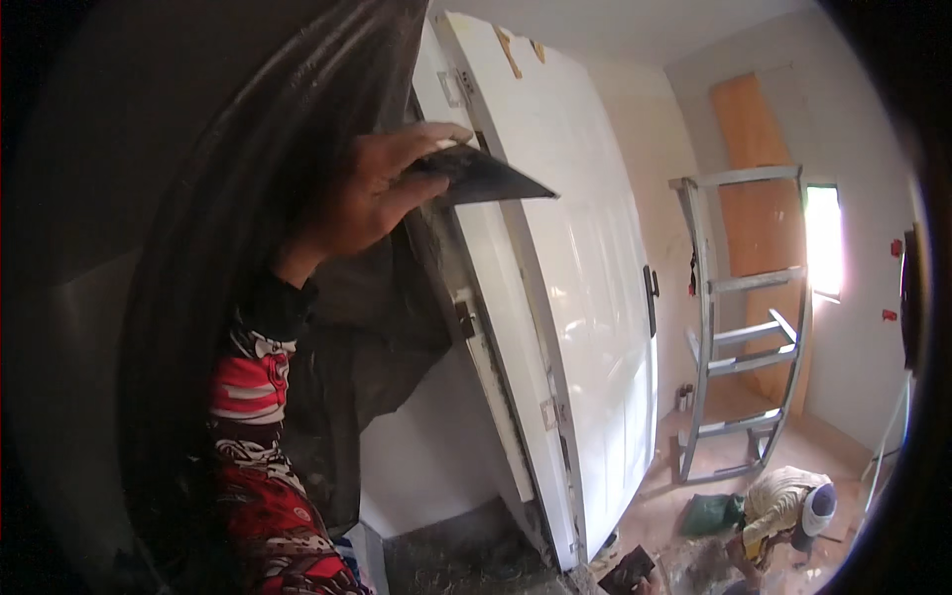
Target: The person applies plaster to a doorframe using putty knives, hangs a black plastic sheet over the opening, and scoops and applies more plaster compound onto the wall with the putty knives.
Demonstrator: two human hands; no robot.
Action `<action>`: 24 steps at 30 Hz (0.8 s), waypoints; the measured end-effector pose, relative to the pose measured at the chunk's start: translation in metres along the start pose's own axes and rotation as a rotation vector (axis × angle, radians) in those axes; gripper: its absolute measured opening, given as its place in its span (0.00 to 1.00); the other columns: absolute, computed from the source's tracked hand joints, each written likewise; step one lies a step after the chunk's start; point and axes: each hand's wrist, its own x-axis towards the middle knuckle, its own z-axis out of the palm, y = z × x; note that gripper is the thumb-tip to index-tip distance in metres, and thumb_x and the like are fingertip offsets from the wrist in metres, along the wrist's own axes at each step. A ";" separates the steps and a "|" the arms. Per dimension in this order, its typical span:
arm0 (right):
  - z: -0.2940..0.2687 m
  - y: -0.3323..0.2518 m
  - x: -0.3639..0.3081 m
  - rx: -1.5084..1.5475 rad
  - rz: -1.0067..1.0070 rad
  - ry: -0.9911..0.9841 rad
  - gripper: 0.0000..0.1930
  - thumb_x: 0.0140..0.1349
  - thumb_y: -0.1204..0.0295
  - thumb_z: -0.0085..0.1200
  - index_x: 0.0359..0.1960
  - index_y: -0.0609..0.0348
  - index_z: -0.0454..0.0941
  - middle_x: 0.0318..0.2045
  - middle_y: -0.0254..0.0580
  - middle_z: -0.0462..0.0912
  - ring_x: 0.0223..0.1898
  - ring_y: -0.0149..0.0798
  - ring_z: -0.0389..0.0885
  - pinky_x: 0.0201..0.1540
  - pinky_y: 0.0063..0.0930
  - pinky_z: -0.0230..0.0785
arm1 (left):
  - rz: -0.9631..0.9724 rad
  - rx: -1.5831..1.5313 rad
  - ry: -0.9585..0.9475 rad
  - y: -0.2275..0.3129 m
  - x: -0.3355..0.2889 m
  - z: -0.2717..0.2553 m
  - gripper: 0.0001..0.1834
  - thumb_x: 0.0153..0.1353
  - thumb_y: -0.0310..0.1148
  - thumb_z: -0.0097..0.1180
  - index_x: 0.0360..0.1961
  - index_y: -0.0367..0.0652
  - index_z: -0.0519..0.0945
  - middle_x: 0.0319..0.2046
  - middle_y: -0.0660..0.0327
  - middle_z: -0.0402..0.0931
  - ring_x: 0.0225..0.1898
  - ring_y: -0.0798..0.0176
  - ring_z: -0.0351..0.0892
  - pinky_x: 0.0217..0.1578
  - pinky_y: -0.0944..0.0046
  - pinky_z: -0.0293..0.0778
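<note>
One left hand point(359, 198) at eleven o'clock, fingers half curled, pinching one dark flat piece point(491, 180) at twelve. Right hand out of view, state cannot be told. One white door point(600, 307) at three o'clock, one metal ladder point(759, 281) beyond, one co-worker point(778, 498) at four. Brownish floor point(828, 448), pale walls point(635, 124). Dark sheet point(387, 357) hangs at nine. Door edge near piece; between door and ladder, gap with two small bottles point(684, 398).
</note>
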 end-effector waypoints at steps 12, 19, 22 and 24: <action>0.007 -0.036 -0.038 0.125 0.123 0.157 0.13 0.63 0.70 0.44 0.47 0.58 0.74 0.35 0.39 0.79 0.32 0.37 0.83 0.29 0.36 0.82 | -0.281 -0.531 -0.099 0.107 -0.132 0.187 0.11 0.63 0.26 0.54 0.46 0.38 0.80 0.46 0.50 0.81 0.47 0.50 0.83 0.48 0.55 0.80; 0.009 -0.057 -0.051 -0.090 0.177 0.197 0.11 0.61 0.72 0.48 0.42 0.63 0.77 0.35 0.46 0.80 0.29 0.44 0.80 0.34 0.35 0.77 | -0.790 -0.944 -0.080 0.197 -0.208 0.295 0.12 0.63 0.29 0.57 0.45 0.34 0.79 0.34 0.50 0.83 0.35 0.56 0.85 0.38 0.60 0.77; 0.009 -0.053 -0.056 -0.203 -0.015 0.186 0.12 0.60 0.71 0.51 0.43 0.64 0.77 0.42 0.51 0.80 0.35 0.50 0.79 0.40 0.38 0.75 | -0.841 -0.976 -0.119 0.211 -0.214 0.298 0.11 0.64 0.30 0.56 0.43 0.34 0.80 0.35 0.50 0.83 0.37 0.55 0.85 0.39 0.59 0.77; 0.013 -0.061 -0.047 0.072 0.123 0.235 0.11 0.62 0.71 0.47 0.43 0.61 0.75 0.38 0.42 0.78 0.31 0.40 0.81 0.31 0.33 0.79 | -0.862 -0.996 -0.138 0.210 -0.217 0.290 0.11 0.65 0.31 0.55 0.43 0.35 0.81 0.37 0.50 0.83 0.40 0.55 0.84 0.41 0.59 0.77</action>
